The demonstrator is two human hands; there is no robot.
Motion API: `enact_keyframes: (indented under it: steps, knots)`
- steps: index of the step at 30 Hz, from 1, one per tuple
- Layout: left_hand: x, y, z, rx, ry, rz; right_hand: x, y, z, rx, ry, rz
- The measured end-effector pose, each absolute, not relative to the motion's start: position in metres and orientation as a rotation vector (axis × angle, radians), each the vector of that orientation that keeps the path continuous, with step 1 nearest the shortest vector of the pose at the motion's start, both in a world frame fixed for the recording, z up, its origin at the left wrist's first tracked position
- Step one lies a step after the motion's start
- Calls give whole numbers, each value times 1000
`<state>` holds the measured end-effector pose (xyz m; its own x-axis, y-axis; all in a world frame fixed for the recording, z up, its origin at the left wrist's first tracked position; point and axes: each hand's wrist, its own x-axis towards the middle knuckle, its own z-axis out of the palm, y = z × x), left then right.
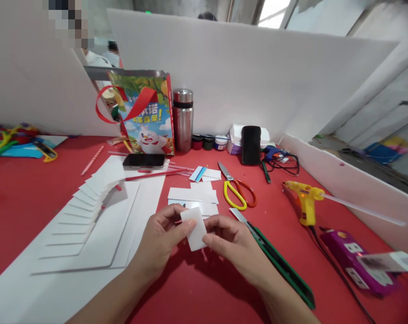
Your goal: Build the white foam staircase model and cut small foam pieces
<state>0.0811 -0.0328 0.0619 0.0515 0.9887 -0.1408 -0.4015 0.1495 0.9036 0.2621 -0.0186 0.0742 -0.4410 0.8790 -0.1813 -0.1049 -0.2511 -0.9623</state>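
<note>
Between my two hands is a small white rectangular card (196,237), held tilted above the red tabletop. My left hand (163,231) is closed on its left side, the thumb lying across its face. At the right edge, my right hand (229,236) pinches it between thumb and fingers. Just beyond lie several white card pieces (204,194), and one small piece has a blue stripe (199,174). Scissors (236,191) with yellow and red handles rest to the right of these. A green utility knife (274,258) with its blade out lies beside my right forearm.
A stepped white card construction (79,213) stands on white sheets at left, near a phone (143,160). Behind are a gift bag (150,117), a steel bottle (183,121) and paint jars (209,142). A yellow glue gun (305,202) and a purple power strip (355,261) sit right.
</note>
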Motion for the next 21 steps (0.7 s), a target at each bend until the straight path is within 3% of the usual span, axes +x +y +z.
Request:
enact_keyframes:
  steps: [4,11,21]
  knots:
    - [87,-34,63,746,894,1202,261,-18,66,-985,-1127,1821]
    - [84,-33,62,632,650,1069,263,-17,60,-851,-739,2190]
    - [88,-33,54,631,645,1136,260,-19,52,-782,-713,2205]
